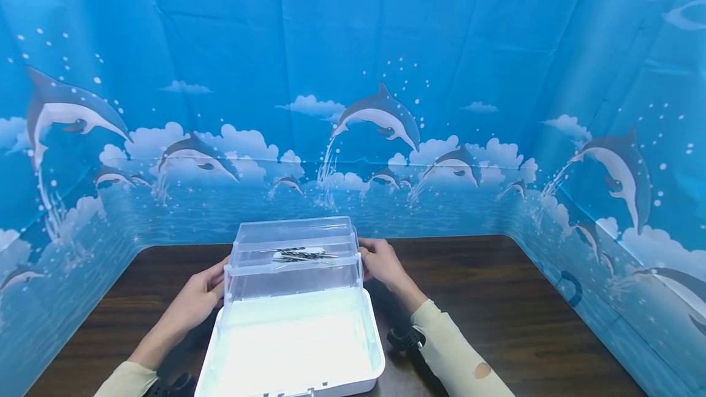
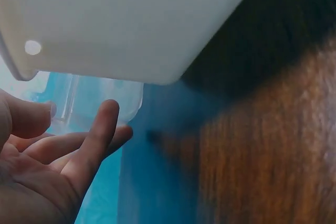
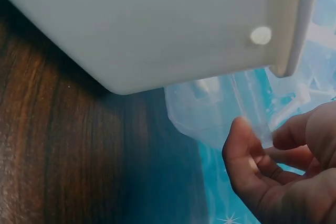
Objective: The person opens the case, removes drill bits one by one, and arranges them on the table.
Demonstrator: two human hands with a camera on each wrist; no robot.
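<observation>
A white storage box (image 1: 293, 348) with its clear lid (image 1: 295, 228) raised stands on the table. Across the raised clear part is a tier with several thin dark sticks (image 1: 303, 255) by a white patch. At the lid's left side, my left hand (image 1: 195, 299) holds the clear edge between thumb and fingers. On the opposite side my right hand (image 1: 383, 265) pinches the edge, thumb and fingertips meeting at the clear plastic (image 3: 210, 108) in the right wrist view. The box's white wall (image 2: 105, 24) fills the top of the left wrist view.
The dark wooden table (image 1: 485, 299) extends to both sides of the box. A blue curtain (image 1: 342, 35) printed with dolphins stands around its back and sides. A black wrist strap (image 1: 405, 340) shows at the right forearm.
</observation>
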